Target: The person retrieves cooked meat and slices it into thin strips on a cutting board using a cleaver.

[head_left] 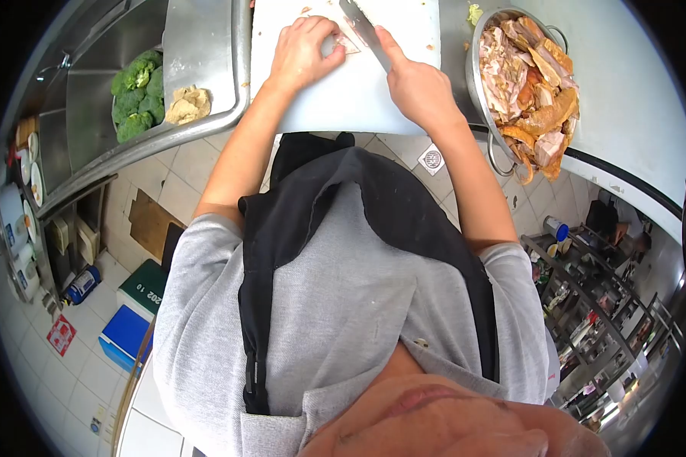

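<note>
My right hand [419, 87] is wrapped round the handle of a kitchen knife [367, 34], its forefinger stretched along the blade. The blade slants up and left over the white cutting board [320, 110]. My left hand [305, 53] lies on the board with its fingers curled, thumb and fingertips at a small pale piece of meat [348, 44]. The knife is just right of this piece; whether it touches it I cannot tell. Small scraps lie near the board's far edge.
On the right stands a metal basin [476, 72] heaped with cut cooked meat [537, 91]. To the left, a steel sink [232, 114] area holds broccoli [139, 95] and a beige lump [189, 104]. A shelving rack [602, 305] and a person [625, 225] are at far right.
</note>
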Available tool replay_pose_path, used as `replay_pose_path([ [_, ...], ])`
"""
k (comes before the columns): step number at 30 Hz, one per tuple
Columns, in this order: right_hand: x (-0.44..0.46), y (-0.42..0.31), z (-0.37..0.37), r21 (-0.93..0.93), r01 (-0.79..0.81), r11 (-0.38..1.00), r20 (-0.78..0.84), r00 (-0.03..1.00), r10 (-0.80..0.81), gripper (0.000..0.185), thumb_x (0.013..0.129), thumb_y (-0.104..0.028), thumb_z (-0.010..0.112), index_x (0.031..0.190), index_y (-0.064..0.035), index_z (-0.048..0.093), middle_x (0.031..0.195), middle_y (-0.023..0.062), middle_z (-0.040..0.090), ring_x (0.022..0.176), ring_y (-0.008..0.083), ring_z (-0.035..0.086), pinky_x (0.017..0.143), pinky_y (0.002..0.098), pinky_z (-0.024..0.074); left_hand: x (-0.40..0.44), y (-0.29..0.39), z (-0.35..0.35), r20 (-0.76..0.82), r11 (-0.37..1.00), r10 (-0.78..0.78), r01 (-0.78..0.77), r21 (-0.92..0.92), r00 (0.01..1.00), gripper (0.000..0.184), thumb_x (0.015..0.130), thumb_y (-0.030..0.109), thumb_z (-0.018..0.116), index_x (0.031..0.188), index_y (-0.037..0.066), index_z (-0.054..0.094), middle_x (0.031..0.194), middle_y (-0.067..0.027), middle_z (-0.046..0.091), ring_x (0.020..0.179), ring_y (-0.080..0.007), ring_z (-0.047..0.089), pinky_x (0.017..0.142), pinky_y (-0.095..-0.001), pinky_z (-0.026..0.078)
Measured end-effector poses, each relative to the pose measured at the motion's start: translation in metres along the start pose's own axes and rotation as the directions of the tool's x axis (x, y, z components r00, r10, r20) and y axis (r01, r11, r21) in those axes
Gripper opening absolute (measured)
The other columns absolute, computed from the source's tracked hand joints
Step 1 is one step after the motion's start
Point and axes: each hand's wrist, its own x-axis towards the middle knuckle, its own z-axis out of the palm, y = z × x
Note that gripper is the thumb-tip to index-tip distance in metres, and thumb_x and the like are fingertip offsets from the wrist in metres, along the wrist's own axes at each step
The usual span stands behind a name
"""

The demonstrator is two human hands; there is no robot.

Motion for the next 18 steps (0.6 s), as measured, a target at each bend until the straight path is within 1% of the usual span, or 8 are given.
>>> replay_pose_path([
  [3, -0.016, -0.007, -0.012, -0.027, 0.009, 1.0, 0.064, 0.998, -0.007, 0.073, 0.097, -0.011, 0.055, 0.163, -0.0306, 0.03, 0.077, 0.0195, 0.071, 0.074, 0.0388, 0.071, 0.074, 0.05, 0.0558, -0.001, 0.001, 0.0, 0.016, 1.0, -0.001, 0.002, -0.01, 1.0, 0.023, 0.078, 0.027, 0.077, 0.096, 0.014, 0.07, 0.103, -0.0008, 0.071, 0.104, -0.0259, 0.065, 0.09, -0.0439, 0.048],
  [9, -0.027, -0.012, -0.014, -0.018, 0.035, 0.999, 0.13, 0.991, -0.033, 0.073, 0.097, -0.012, 0.055, 0.163, -0.0286, 0.029, 0.075, 0.0189, 0.07, 0.072, 0.0387, 0.07, 0.073, 0.0508, 0.0555, -0.001, 0.002, 0.0, 0.007, 1.0, 0.011, -0.011, 0.0, 1.0, 0.022, 0.078, 0.027, 0.078, 0.095, 0.015, 0.07, 0.102, 0.0, 0.071, 0.104, -0.0253, 0.065, 0.089, -0.0435, 0.047],
  [13, -0.027, -0.012, -0.01, -0.033, 0.025, 0.999, 0.141, 0.99, -0.02, 0.073, 0.096, -0.012, 0.056, 0.163, -0.0283, 0.03, 0.075, 0.0189, 0.07, 0.072, 0.0384, 0.07, 0.073, 0.0509, 0.0556, -0.001, 0.001, 0.001, 0.009, 1.0, 0.018, -0.018, -0.011, 1.0, 0.022, 0.078, 0.027, 0.078, 0.096, 0.015, 0.071, 0.103, 0.0003, 0.072, 0.105, -0.0247, 0.065, 0.09, -0.0433, 0.048],
  [16, -0.019, -0.009, 0.008, -0.012, 0.043, 0.999, 0.104, 0.994, -0.042, 0.073, 0.095, -0.012, 0.056, 0.162, -0.0282, 0.032, 0.075, 0.0187, 0.07, 0.072, 0.0386, 0.07, 0.073, 0.0507, 0.0557, -0.002, 0.0, 0.002, 0.017, 1.0, 0.02, -0.02, -0.015, 1.0, 0.024, 0.079, 0.027, 0.078, 0.097, 0.014, 0.072, 0.104, 0.0003, 0.073, 0.105, -0.0246, 0.065, 0.09, -0.0431, 0.048],
  [18, -0.008, -0.01, 0.017, 0.01, 0.057, 0.998, 0.035, 0.998, -0.057, 0.073, 0.095, -0.011, 0.056, 0.162, -0.029, 0.033, 0.077, 0.0191, 0.071, 0.073, 0.0388, 0.07, 0.074, 0.0507, 0.0557, -0.006, 0.002, 0.001, 0.039, 1.0, 0.019, -0.018, -0.014, 0.999, 0.025, 0.079, 0.026, 0.077, 0.099, 0.013, 0.071, 0.105, -0.0015, 0.073, 0.106, -0.0259, 0.065, 0.091, -0.0433, 0.048],
])
